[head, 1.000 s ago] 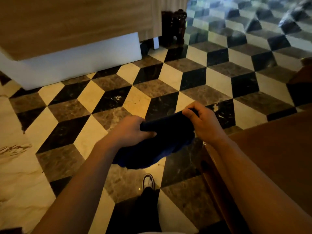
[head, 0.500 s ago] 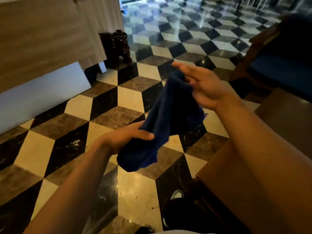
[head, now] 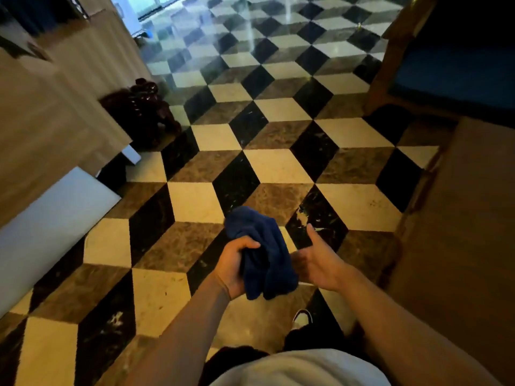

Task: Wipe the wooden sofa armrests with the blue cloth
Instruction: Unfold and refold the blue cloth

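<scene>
A polished marble floor (head: 278, 165) of cream, brown and black diamond tiles, laid to look like stacked cubes, filled the room. A dark carved wooden stool (head: 142, 112) stood on it as the landmark. Touching the stool on its left rose a pale wood-grain cabinet (head: 41, 121), with a white plinth board (head: 53, 218) running along the cabinet's base nearer the camera. Far beyond the stool, bright daylight from a glazed opening (head: 145, 6) glared off the tiles. Well to the stool's right stood a wooden-framed seat with a blue cushion (head: 451, 71), and nearer than that a plain brown wooden surface (head: 468, 218).
</scene>
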Demonstrator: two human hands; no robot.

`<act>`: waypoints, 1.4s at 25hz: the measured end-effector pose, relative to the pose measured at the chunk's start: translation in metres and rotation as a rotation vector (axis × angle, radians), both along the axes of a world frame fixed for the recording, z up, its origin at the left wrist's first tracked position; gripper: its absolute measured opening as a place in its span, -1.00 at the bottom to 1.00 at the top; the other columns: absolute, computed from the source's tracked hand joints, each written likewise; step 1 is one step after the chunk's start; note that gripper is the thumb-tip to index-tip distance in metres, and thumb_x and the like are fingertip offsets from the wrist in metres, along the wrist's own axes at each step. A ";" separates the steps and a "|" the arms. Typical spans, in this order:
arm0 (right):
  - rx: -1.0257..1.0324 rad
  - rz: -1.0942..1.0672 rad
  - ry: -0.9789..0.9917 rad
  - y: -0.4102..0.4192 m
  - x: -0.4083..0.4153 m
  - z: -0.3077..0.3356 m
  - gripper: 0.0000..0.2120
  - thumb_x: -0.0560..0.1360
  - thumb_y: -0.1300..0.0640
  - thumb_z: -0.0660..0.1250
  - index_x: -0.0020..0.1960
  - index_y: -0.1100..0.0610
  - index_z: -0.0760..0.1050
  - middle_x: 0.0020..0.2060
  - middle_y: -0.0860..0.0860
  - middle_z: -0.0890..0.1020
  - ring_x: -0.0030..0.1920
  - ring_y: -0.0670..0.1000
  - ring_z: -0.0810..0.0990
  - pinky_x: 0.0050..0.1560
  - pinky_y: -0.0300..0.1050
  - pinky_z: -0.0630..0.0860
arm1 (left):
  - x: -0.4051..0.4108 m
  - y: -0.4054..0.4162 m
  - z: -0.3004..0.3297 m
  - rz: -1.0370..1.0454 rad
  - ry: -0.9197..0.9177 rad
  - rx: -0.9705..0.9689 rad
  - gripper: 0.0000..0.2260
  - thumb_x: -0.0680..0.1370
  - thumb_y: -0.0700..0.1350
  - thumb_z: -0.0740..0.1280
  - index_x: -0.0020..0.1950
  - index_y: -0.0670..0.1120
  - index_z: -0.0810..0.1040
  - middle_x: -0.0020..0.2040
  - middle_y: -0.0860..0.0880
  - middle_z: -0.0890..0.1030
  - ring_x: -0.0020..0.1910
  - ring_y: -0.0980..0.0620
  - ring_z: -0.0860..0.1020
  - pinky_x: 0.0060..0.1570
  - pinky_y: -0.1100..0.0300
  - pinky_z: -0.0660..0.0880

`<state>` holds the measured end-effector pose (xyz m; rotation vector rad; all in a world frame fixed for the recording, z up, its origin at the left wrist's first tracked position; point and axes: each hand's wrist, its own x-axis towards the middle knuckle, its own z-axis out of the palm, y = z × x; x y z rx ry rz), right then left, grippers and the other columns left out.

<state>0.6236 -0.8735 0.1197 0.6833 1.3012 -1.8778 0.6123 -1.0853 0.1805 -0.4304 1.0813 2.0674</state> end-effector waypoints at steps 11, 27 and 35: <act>0.110 -0.578 0.082 0.118 -0.167 0.028 -0.76 0.66 0.23 0.27 0.30 0.08 0.53 0.22 0.19 0.62 0.21 0.19 0.63 0.06 0.12 0.66 | -0.255 0.118 -0.017 -0.402 0.108 -0.609 -0.60 0.62 0.17 0.32 0.31 -0.07 0.61 0.12 -0.17 0.73 0.08 -0.16 0.70 0.06 0.00 0.60; 1.219 -0.468 0.356 0.294 -0.344 0.094 -0.81 0.65 0.06 0.28 0.04 -0.27 0.45 0.07 -0.18 0.51 0.02 -0.11 0.57 -0.18 -0.28 0.49 | -0.560 0.287 -0.042 -0.587 0.197 -0.397 -0.83 0.67 -0.04 0.30 0.07 -0.10 0.61 -0.04 -0.15 0.66 -0.12 -0.11 0.69 -0.17 -0.01 0.62; 1.038 -0.469 0.100 0.444 -0.346 0.030 -0.54 0.51 0.33 0.39 0.22 -0.14 0.44 0.10 -0.12 0.52 0.00 -0.06 0.61 -0.24 -0.21 0.61 | -0.615 0.450 -0.044 -0.514 0.471 -0.377 -0.87 0.49 -0.04 0.45 -0.10 -0.09 0.72 -0.12 -0.11 0.64 0.00 -0.17 0.61 0.09 -0.11 0.50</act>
